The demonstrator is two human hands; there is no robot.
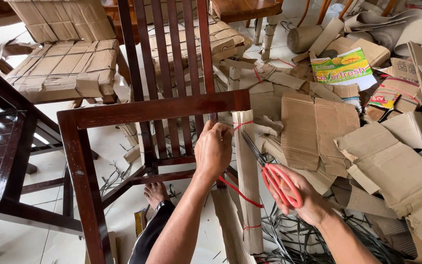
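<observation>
The left hand [214,149] pinches the red string [240,191] against the cardboard-wrapped chair leg [246,186], near centre; the right hand [305,201] grips red-handled scissors [269,168], blades at the knot; better to hold the string taut and snip just beside the knot, clear of fingers.

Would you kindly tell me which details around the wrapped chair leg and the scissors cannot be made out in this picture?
- Head view: the chair leg itself is hidden inside its cardboard wrap.
- Head view: the left hand's fingertips are hidden behind the wrap's top, so its grip is unclear.
- Head view: the scissors' blade tips are too thin to tell whether they touch the red string.
- Head view: both forearms are cut off by the bottom edge.
</observation>
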